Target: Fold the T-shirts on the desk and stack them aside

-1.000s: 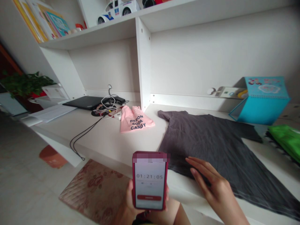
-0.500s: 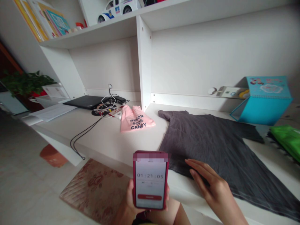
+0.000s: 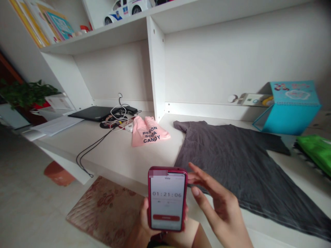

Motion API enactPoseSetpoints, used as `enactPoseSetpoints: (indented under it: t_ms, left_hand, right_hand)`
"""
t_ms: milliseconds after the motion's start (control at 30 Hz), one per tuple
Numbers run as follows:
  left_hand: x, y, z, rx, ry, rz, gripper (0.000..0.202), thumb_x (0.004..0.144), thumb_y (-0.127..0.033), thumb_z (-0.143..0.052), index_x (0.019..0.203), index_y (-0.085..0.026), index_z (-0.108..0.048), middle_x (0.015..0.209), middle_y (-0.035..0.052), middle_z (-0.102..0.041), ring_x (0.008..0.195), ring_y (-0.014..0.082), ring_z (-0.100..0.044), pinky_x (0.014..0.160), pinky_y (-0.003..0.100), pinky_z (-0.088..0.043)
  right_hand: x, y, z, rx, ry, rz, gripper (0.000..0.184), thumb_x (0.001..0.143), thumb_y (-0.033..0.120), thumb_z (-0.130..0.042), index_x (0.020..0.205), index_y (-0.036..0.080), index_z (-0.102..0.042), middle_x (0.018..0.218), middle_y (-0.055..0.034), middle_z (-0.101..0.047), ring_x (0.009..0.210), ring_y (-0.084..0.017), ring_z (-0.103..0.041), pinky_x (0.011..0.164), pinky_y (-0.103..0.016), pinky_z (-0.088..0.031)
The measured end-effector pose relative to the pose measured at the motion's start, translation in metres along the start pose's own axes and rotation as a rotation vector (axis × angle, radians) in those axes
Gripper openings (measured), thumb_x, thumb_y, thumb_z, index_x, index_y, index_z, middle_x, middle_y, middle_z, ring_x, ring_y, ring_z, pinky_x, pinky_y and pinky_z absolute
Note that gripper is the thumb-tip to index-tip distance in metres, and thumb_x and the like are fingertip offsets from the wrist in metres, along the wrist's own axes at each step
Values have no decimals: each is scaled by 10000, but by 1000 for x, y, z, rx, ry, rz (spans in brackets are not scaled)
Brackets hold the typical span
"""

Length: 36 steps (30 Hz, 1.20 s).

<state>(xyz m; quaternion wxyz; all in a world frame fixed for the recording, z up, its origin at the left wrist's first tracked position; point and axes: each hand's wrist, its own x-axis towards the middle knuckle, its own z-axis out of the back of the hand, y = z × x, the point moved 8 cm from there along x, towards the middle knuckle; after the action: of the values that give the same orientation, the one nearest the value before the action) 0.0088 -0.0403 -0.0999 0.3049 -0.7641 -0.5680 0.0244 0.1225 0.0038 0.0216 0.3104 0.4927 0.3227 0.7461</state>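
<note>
My left hand [image 3: 141,225] grips a phone in a red case [image 3: 167,199], held upright below the desk edge; its screen shows a timer reading 01:21:06 and a red button. My right hand [image 3: 217,206] hovers just right of the phone with fingers stretched out and apart, holding nothing. Behind it a dark grey T-shirt [image 3: 240,162] lies spread flat on the white desk [image 3: 121,155]. A folded pink garment [image 3: 148,134] with black lettering lies to the left of the T-shirt.
A black laptop [image 3: 93,112] with tangled cables [image 3: 119,115] sits at the back left. A blue box [image 3: 289,106] and a green item [image 3: 314,150] are at the right. Shelves above hold books and a toy car [image 3: 126,8]. A patterned rug [image 3: 108,210] covers the floor.
My right hand lifted off the grey T-shirt and moved left toward the phone. The timer went from 01:21:05 to 01:21:06.
</note>
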Motion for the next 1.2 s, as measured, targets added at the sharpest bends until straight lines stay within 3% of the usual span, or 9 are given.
enactPoseSetpoints:
  t_ms: [167, 333, 433, 533, 733, 933, 1100, 1200]
  left_hand:
    - [3, -10, -20, 52, 134, -69, 695, 822, -634, -425, 1309, -143, -490, 1111, 150, -658, 968, 291, -625, 828, 430, -485]
    - [1, -17, -26, 29, 198, -128, 591, 891, -544, -370, 1328, -158, -467, 1220, 119, -613, 1046, 283, -600, 901, 438, -464]
    - [-1, -17, -21, 0, 191, -164, 566, 898, -526, -371, 1320, -164, -479, 1256, 109, -592, 1076, 282, -586, 919, 426, -459]
    - [-1, -15, -16, -20, 162, -175, 551, 883, -542, -394, 1294, -195, -514, 1248, 97, -601, 1085, 287, -580, 915, 424, -463]
    - [3, -13, -27, 31, 172, -103, 584, 871, -587, -370, 1294, -209, -510, 1138, 118, -662, 1062, 309, -592, 847, 476, -491]
    - [4, -16, -32, 20, 192, -105, 591, 871, -569, -392, 1295, -174, -510, 1130, 128, -663, 1082, 315, -578, 890, 484, -468]
    - [3, -15, -30, 24, 194, -96, 596, 885, -559, -362, 1306, -159, -495, 1167, 136, -642, 1110, 324, -558, 913, 510, -448]
    - [4, -15, -30, 24, 188, -104, 591, 881, -563, -369, 1301, -170, -502, 1166, 143, -642, 1093, 330, -569, 896, 524, -455]
  right_hand:
    - [4, 6, -18, 127, -52, -25, 340, 854, 247, -575, 1181, 339, -575, 1075, 15, -684, 932, -104, -659, 774, -154, -529]
    - [6, 10, -23, 172, -138, -32, 263, 829, 223, -602, 1069, 326, -633, 987, 27, -710, 858, -97, -675, 739, -140, -532]
    - [6, 12, -19, 184, -205, -75, 216, 820, 232, -611, 1015, 312, -654, 962, 27, -714, 841, -92, -674, 738, -135, -527]
    - [6, 14, -20, 204, -161, -59, 222, 823, 236, -607, 1026, 313, -650, 948, 26, -712, 824, -102, -676, 725, -157, -537]
    - [4, 9, -20, 243, -114, -114, 229, 858, 282, -555, 1057, 335, -655, 902, 23, -709, 765, -125, -668, 677, -217, -547]
    - [1, 7, -20, 305, -219, -253, 212, 841, 349, -555, 999, 297, -687, 877, 8, -702, 776, -145, -652, 721, -255, -527]
    - [5, 9, -21, 232, -141, -158, 235, 835, 322, -562, 1028, 270, -685, 869, -12, -705, 689, -137, -648, 597, -227, -526]
    - [4, 7, -20, 255, -158, -180, 241, 842, 334, -555, 1032, 256, -680, 871, -23, -703, 741, -160, -658, 656, -269, -540]
